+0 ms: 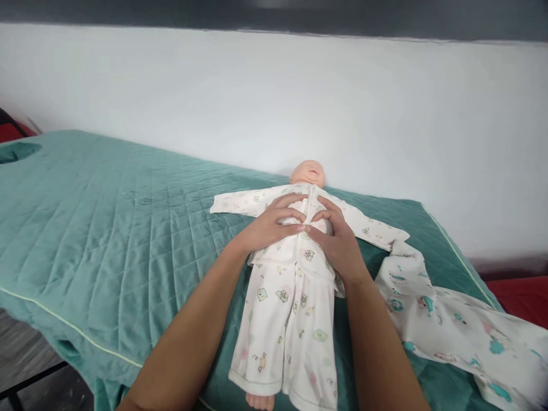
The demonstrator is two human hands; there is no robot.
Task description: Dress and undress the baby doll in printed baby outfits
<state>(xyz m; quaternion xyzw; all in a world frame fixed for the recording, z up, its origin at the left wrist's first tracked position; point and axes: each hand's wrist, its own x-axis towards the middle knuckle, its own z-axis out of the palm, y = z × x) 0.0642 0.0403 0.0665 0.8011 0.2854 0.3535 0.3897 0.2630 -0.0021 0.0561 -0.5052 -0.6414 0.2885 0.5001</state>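
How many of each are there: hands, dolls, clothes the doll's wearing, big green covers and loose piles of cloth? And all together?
Hands: 2, the left hand and right hand
Dolls: 1, the doll
Doll's clothes showing: 2, the top and trousers
Green covers: 1, the quilted cover
Loose piles: 1, the printed cloth (pieces unclear)
Total: 7
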